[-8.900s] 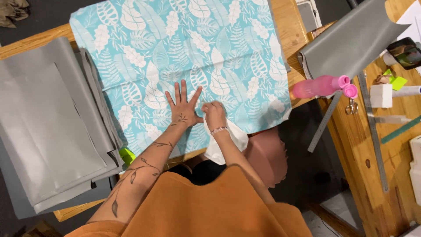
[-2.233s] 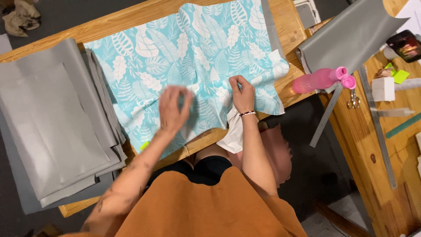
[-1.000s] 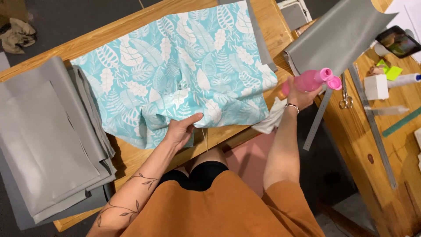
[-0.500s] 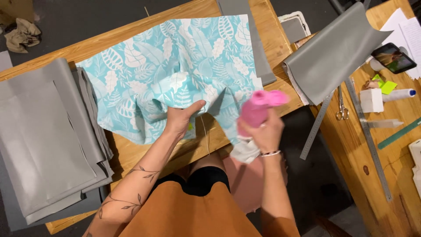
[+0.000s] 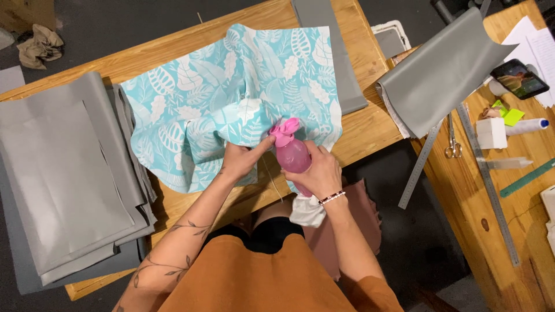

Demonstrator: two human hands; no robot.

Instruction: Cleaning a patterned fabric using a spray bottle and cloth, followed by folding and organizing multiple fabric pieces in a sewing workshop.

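Observation:
A light blue cloth with a white leaf print (image 5: 231,92) lies bunched on the wooden table (image 5: 370,124). My right hand (image 5: 318,173) grips a pink squeeze bottle (image 5: 292,153) upright over the cloth's near edge, and a white rag (image 5: 307,210) hangs from the same hand under the wrist. My left hand (image 5: 240,159) rests on the cloth's near edge, its fingers reaching to the bottle's pink cap (image 5: 284,128). The cloth is lifted into folds just beyond both hands.
Stacked grey fabric sheets (image 5: 63,173) cover the table's left end. A grey strip (image 5: 332,52) lies beyond the cloth. On the right bench sit a folded grey sheet (image 5: 445,69), metal rulers (image 5: 488,185), scissors (image 5: 452,144), a phone (image 5: 519,78) and a small white box (image 5: 491,133).
My right hand fetched the pink bottle from the right table edge and brought it over the cloth. My left hand gathered the cloth's near edge and now touches the bottle's cap.

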